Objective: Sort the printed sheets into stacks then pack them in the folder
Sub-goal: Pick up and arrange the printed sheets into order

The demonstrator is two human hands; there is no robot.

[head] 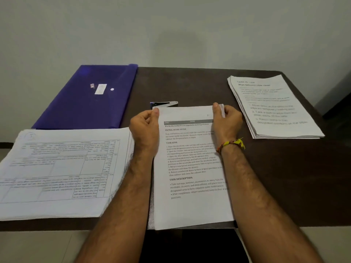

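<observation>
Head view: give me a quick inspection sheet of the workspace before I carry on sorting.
Surface: dark brown table, its near edge in view.
Job's things: middle stack of printed sheets, upright text, overhanging the near edge; left stack of table-printed sheets, text upside down; right stack at far right, fanned edges; purple folder at far left, lying flat, closed, overhanging the table's left side.
Clutter: small stapler-like tool behind the middle stack, partly hidden.
Hands: left hand pinches the middle stack's top left corner; right hand grips its top right corner; thread bracelet on the right wrist.
Cables: nothing seen.
Surroundings: plain pale wall; light floor.
</observation>
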